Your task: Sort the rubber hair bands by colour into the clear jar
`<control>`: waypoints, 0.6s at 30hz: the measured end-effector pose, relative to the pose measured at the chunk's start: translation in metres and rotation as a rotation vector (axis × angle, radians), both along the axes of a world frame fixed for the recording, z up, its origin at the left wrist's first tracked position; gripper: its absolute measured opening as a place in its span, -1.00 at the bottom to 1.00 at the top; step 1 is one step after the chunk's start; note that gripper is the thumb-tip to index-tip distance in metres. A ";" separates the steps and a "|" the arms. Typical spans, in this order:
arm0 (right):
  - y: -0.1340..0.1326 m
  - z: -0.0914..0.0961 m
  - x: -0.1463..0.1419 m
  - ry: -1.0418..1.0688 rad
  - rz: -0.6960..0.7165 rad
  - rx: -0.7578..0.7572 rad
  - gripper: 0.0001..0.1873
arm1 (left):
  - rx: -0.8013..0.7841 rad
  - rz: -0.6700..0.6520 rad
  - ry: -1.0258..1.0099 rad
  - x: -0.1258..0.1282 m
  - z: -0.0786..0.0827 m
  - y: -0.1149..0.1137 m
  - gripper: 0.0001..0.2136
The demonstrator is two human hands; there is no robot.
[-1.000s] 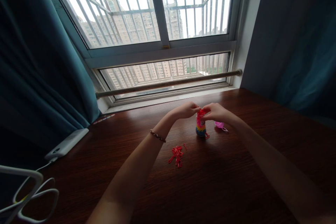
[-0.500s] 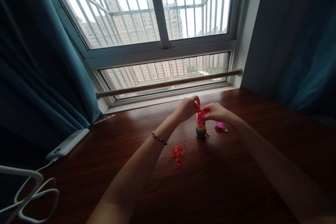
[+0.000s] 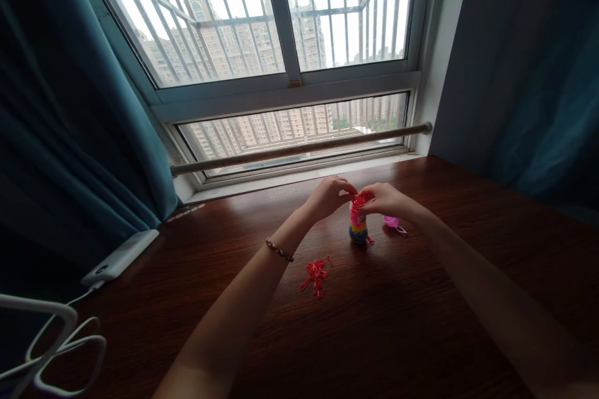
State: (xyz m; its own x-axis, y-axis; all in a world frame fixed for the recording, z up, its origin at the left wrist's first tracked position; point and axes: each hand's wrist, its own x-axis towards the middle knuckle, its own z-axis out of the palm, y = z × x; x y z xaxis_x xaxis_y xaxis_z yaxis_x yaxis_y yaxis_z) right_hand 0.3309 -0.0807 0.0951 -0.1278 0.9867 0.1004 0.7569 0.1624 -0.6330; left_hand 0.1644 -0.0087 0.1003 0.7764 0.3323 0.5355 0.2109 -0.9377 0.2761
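A small clear jar (image 3: 358, 224) stands upright on the table, filled in layers of blue, yellow, pink and, at the top, red pieces. My right hand (image 3: 384, 199) is closed round its mouth from the right. At the rim, the fingertips of my left hand (image 3: 330, 195) are pinched together over the red pieces; whatever they hold is too small to make out. A loose pile of small red plastic pieces (image 3: 316, 275) lies on the table nearer to me. Another red piece (image 3: 370, 240) rests against the jar's base. To the right sits a pink lid (image 3: 391, 222) with a loop.
The dark wooden table (image 3: 397, 324) runs up to a barred window with a horizontal rail (image 3: 299, 148). At the left lie a white power bank (image 3: 120, 255) and a looped white cable (image 3: 70, 349). A blue curtain (image 3: 93, 106) hangs beside them.
My left hand has come down slightly and its fingers have lowered to the jar's mouth. The right hand, the jar and the red pile have stayed in place.
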 end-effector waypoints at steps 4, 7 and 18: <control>0.000 0.000 0.000 -0.013 -0.009 0.003 -0.69 | -0.082 0.049 -0.052 -0.002 -0.001 -0.003 -0.87; 0.001 -0.001 0.000 -0.035 -0.012 0.004 -0.70 | -0.060 -0.022 -0.091 -0.006 -0.001 -0.006 -0.86; -0.002 0.002 0.000 -0.029 0.023 -0.008 -0.68 | 0.011 0.024 0.242 -0.008 0.000 -0.031 -0.70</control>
